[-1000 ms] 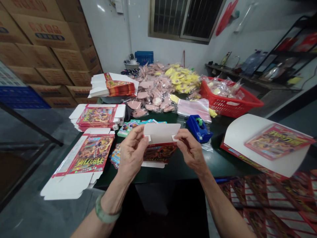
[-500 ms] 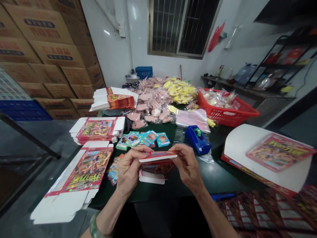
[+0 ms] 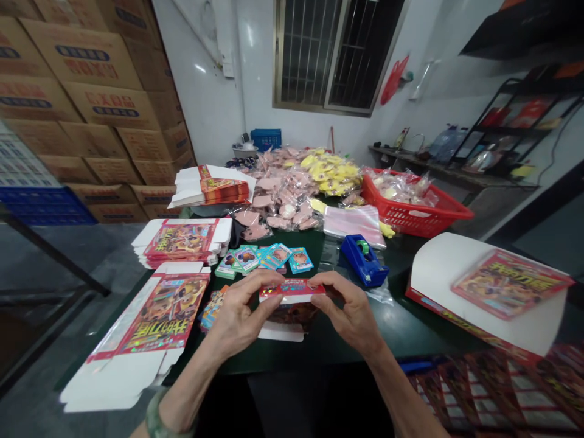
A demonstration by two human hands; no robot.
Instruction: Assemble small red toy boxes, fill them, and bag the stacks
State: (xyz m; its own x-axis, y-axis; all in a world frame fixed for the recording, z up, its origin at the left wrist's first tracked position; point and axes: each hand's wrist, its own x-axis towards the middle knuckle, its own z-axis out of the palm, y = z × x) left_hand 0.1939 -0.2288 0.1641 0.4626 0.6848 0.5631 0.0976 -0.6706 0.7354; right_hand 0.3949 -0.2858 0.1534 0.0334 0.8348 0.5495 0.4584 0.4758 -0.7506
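Both hands hold a small red printed cardboard box [image 3: 292,291] above the dark table [image 3: 319,340]. My left hand [image 3: 239,311] pinches its left end, and my right hand [image 3: 347,310] pinches its right end. A white flap [image 3: 279,332] hangs below the box, and my fingers hide parts of the box's ends. A bangle [image 3: 157,422] circles my left wrist. Nearest my left hand lie loose trading cards [image 3: 210,309] and a flat die-cut box blank [image 3: 148,322].
A stack of printed blanks [image 3: 182,240] and colourful cards [image 3: 264,258] lie ahead, with a blue tape dispenser [image 3: 364,260] to the right. Beyond are bagged pink goods [image 3: 283,194] and a red basket [image 3: 413,210]. A large white blank [image 3: 488,292] sits at right; cartons [image 3: 86,103] stack at left.
The box has folded from an open white-lined shape into a flatter closed form, with its red edge on top. Both hands have dropped lower and moved closer together.
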